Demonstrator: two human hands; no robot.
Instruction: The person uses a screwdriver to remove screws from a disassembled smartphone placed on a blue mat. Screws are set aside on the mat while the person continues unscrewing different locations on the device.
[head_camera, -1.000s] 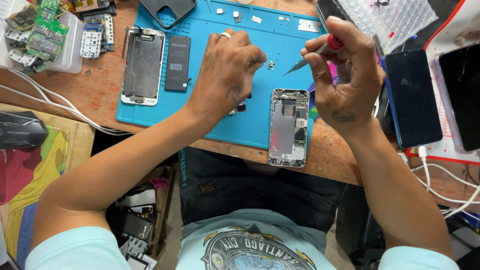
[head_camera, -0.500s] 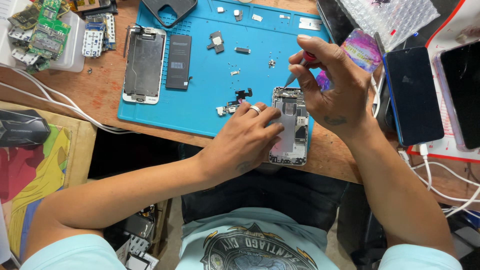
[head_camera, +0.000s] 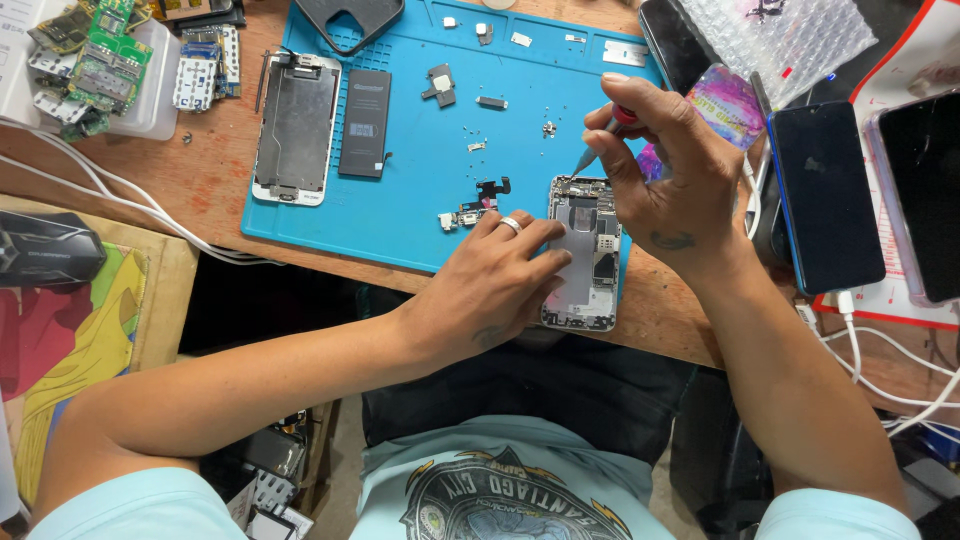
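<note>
An opened silver phone housing (head_camera: 592, 228) lies at the near right edge of a blue work mat (head_camera: 420, 210). My left hand (head_camera: 490, 285) rests on it, fingers pressing its left side and lower half. My right hand (head_camera: 665, 180) grips a small red-handled screwdriver (head_camera: 600, 142), its tip pointing down at the housing's top left corner. A small flex-cable part (head_camera: 478, 205) lies on the mat just left of the housing, close to my left fingers. Tiny screws (head_camera: 478, 146) sit scattered mid-mat.
A detached phone screen (head_camera: 296, 130) and black battery (head_camera: 366, 122) lie on the mat's left. Circuit boards (head_camera: 95, 65) fill a tray far left. Dark phones (head_camera: 826, 195) and white cables (head_camera: 880, 350) lie on the right. A black phone case (head_camera: 348, 20) sits at the top.
My left hand came back from the middle of the mat and settled on the phone housing. My right hand lowered the screwdriver toward the housing's top corner.
</note>
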